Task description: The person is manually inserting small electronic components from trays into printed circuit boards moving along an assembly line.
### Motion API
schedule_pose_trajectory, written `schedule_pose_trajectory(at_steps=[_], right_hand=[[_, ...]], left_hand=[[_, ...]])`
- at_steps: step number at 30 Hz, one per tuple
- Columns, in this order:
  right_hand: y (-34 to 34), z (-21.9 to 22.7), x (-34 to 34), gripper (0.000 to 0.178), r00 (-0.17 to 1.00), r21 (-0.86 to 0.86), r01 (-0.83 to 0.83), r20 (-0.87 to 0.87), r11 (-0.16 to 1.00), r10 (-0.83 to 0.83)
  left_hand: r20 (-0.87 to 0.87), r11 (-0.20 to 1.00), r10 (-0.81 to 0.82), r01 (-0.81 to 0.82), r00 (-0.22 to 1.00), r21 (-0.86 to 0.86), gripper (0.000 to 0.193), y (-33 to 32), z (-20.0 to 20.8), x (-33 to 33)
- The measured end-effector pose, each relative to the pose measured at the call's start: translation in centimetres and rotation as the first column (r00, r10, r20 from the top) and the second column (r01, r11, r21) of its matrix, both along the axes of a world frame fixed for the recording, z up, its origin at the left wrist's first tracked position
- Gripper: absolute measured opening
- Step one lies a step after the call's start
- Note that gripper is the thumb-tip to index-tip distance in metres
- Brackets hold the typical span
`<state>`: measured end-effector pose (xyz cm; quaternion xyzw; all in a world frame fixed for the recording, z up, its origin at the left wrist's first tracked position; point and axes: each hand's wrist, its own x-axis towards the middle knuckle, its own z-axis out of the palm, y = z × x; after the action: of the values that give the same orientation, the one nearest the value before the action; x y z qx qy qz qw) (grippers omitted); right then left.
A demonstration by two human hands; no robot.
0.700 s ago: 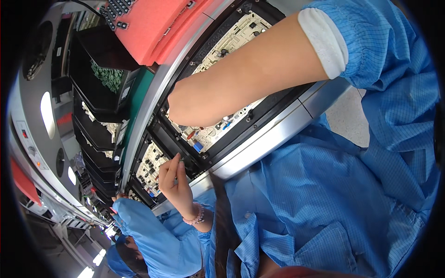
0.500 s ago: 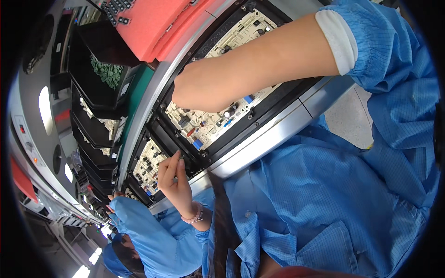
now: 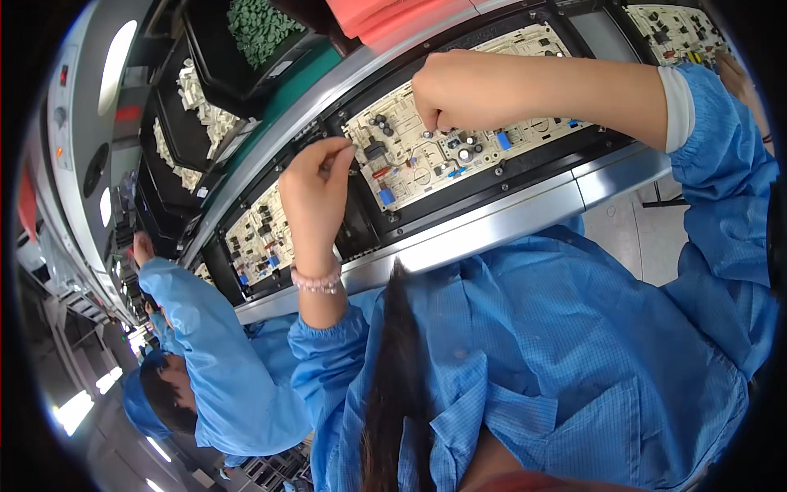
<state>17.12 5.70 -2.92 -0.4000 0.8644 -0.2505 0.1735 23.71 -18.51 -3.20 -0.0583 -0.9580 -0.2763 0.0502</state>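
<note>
A person in a blue work coat leans over a conveyor line, seen from a camera on their own head. Their left hand [image 3: 316, 176] is raised in front of the line with a pale bead bracelet [image 3: 318, 281] at the wrist; its thumb and forefinger are pinched together near the left end of a cream circuit board [image 3: 426, 152], and whether a small part sits between the fingertips cannot be made out. Their right hand [image 3: 447, 86] reaches in from the right on a bare forearm, the fingers curled down and closed to a pinch that touches the top of the same board, near a cluster of small black and silver components; anything held there is hidden by the fingers. The board lies in a black carrier frame [image 3: 525, 168] on the line, with a metal rail [image 3: 492, 230] running along its near edge. A second circuit board [image 3: 258, 234] sits in the next frame to the left, and a third [image 3: 672, 25] shows at the upper right. Behind the line stand black bins, one with green parts [image 3: 258, 29] and one with white parts [image 3: 201, 98]. At the lower left a co-worker in a blue coat [image 3: 209, 353] reaches a hand [image 3: 141, 246] toward the line.
</note>
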Motion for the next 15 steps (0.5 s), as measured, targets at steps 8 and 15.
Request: schedule_pose_trajectory(at_steps=[8,15], right_hand=[[3.1,2.7,-0.9,0.012,0.923,-0.247,-0.009,-0.375,0.969,-0.087],[13.1,6.4,-7.0,0.030,0.655,-0.360,0.499,-0.439,0.788,-0.615]], left_hand=[[-0.149,0.948,-0.278,0.246,0.949,-0.204,0.011,0.8,0.0,0.9],[-0.237,0.930,-0.316,0.251,0.919,-0.268,0.013,1.8,1.5,2.6]])
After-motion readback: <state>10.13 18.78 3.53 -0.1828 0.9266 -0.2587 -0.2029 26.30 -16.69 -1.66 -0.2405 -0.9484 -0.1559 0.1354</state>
